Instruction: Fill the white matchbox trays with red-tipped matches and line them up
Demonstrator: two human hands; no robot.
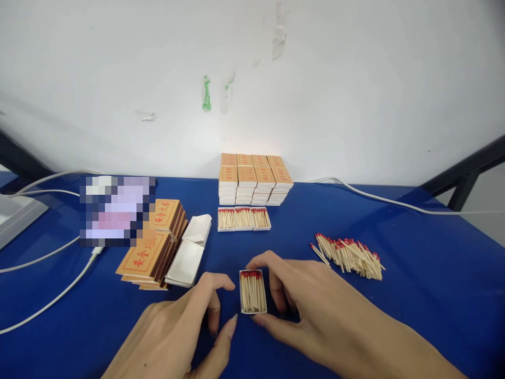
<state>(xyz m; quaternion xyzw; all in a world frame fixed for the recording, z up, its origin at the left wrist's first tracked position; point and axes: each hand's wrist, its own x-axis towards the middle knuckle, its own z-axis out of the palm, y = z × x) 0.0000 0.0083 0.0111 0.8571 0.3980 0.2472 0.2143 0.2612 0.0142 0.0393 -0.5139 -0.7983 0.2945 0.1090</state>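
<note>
A small white matchbox tray [265, 295], filled with red-tipped matches [252, 293], rests on the blue table in front of me. My right hand [302, 302] grips it from the right, index finger at its far end and thumb at its near end. Just left of the tray is my left hand [185, 326], its thumb and index finger apart, holding nothing. Beyond the tray, three more filled trays [244, 229] stand side by side. A loose pile of matches [351, 258] lies to the right. Empty white trays [184, 263] are stacked left of centre.
Stacked orange matchbox sleeves [144, 255] are at the left, beside a pixelated device [114, 210] with a white cable [74, 295]. Closed matchboxes [252, 181] form a block near the wall [347, 105]. Another cable [379, 205] crosses the back right.
</note>
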